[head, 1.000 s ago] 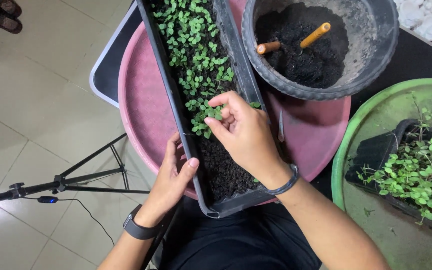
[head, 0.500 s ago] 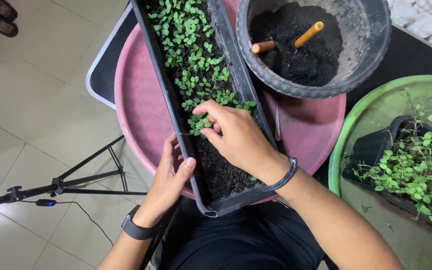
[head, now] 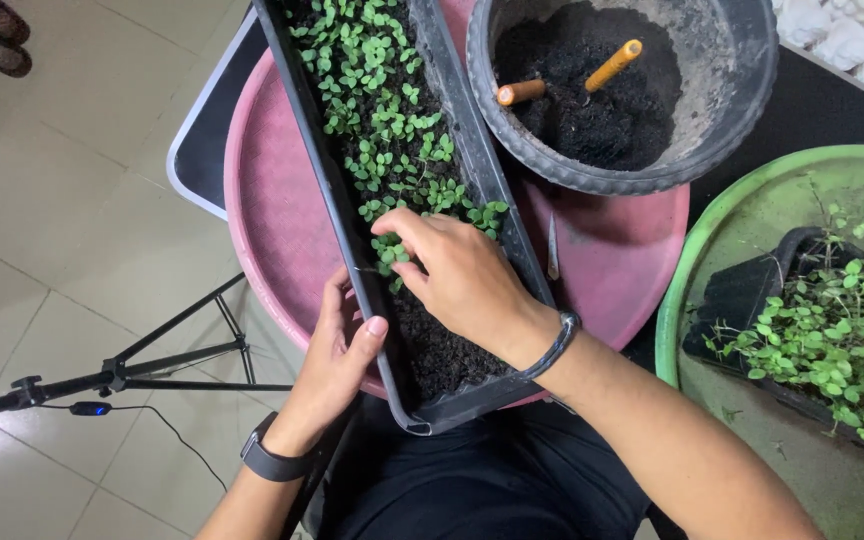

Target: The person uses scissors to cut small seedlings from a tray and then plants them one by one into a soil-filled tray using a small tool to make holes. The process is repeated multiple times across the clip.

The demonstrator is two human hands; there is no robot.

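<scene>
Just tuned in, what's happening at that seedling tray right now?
A person is working in a long black seedling tray that lies across a round pink tray. The right hand is down in the soil, fingers pinched around a small clump of green seedlings at the edge of the sprouted patch. The left hand grips the tray's near side wall. Behind it, a black bowl of soil holds two orange-handled tools.

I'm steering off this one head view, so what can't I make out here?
- Right hand fingertips: buried among small green seedlings; grip unclear.
- Long black plastic trough: far end cut off by top edge.
- Two orange-handled tools: heads sunk in dark soil.
- Left hand fingers: behind trough wall.
</scene>
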